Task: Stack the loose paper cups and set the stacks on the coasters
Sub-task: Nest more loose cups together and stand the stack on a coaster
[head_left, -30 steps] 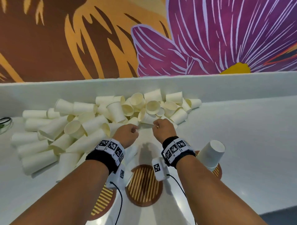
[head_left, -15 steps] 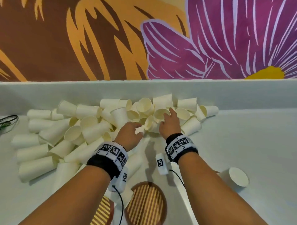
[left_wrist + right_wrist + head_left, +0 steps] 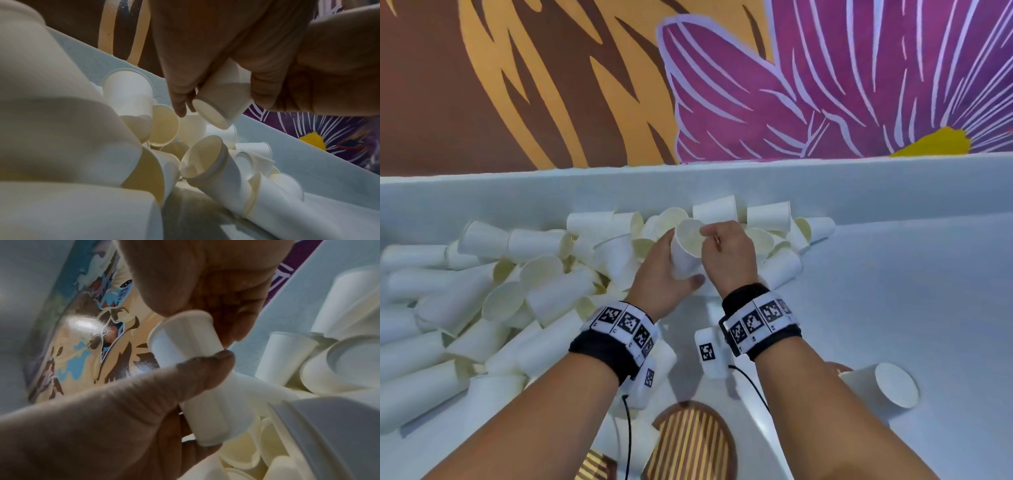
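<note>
A heap of loose white paper cups [image 3: 544, 274] lies along the back of the white counter. Over the heap's right part, my left hand [image 3: 683, 263] grips one paper cup [image 3: 688, 240] round its wall, with the mouth tilted toward me. In the left wrist view that cup's base [image 3: 209, 113] shows below my fingers. My right hand [image 3: 710, 236] is curled at that cup's rim. In the right wrist view it pinches a white cup [image 3: 180, 337] between thumb and fingers. A striped brown coaster [image 3: 691, 442] lies bare near me, between my forearms.
A second striped coaster [image 3: 599, 466] shows at the bottom edge, partly under cups. A single cup [image 3: 887, 383] stands at the right on a third coaster [image 3: 840, 368], mostly hidden by my right forearm. A low white wall [image 3: 893, 185] backs the counter.
Both hands moved forward from near the coasters into the heap. My left hand lifted a cup out of it, and my right hand came to that cup's rim.
</note>
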`<state>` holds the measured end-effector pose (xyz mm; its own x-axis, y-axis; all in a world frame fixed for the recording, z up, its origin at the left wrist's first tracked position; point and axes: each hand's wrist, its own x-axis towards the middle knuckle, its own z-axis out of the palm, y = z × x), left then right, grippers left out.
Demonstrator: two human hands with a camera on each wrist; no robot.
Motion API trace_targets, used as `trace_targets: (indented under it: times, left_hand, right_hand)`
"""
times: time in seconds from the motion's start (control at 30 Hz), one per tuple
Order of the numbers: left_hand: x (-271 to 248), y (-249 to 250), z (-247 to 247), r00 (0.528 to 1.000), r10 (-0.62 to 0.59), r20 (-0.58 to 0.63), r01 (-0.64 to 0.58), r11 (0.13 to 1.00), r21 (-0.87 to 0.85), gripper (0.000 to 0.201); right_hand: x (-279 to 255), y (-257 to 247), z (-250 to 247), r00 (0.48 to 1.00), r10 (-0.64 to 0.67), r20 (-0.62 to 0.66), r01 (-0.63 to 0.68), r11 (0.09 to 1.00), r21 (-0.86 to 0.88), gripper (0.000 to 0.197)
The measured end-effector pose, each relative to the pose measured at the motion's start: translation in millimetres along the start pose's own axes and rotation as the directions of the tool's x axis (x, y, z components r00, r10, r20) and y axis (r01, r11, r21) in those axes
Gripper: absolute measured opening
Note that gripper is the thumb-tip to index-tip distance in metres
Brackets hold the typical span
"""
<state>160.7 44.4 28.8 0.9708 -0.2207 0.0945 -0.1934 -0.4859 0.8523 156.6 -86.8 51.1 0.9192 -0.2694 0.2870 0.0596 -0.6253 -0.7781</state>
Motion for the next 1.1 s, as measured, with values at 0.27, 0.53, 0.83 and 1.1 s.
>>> trace_targets:
  times: [0.27, 0.53, 0.83, 1.1]
  left_hand:
    - [-11, -8, -10, 0.973, -0.208, -0.105, 0.215, 0.975, 0.059, 0.069]
    - [-22, -14, -16, 0.961, -0.215, -0.174, 0.231, 0.970, 0.078, 0.067]
    - [-35, -12, -25, 0.951, -0.264, -0.159, 0.262, 0.964, -0.034, 0.061]
    - [-39, -11, -30, 0.958, -0.285, -0.021, 0.284, 0.958, -0.044, 0.063]
  right_hand:
    - [-16, 38, 16, 0.944, 0.069, 0.323, -0.009, 0.983, -0.183, 0.046]
    - [-57, 51, 38, 0.750, 0.055, 0.659, 0.387, 0.772, -0.505, 0.056]
    - [-48, 42, 26, 0.866, -0.135, 0.482, 0.403, 0.759, -0.510, 0.016]
    - [-23, 24, -1, 0.943, 0.072, 0.325, 0.050, 0.934, -0.353, 0.030]
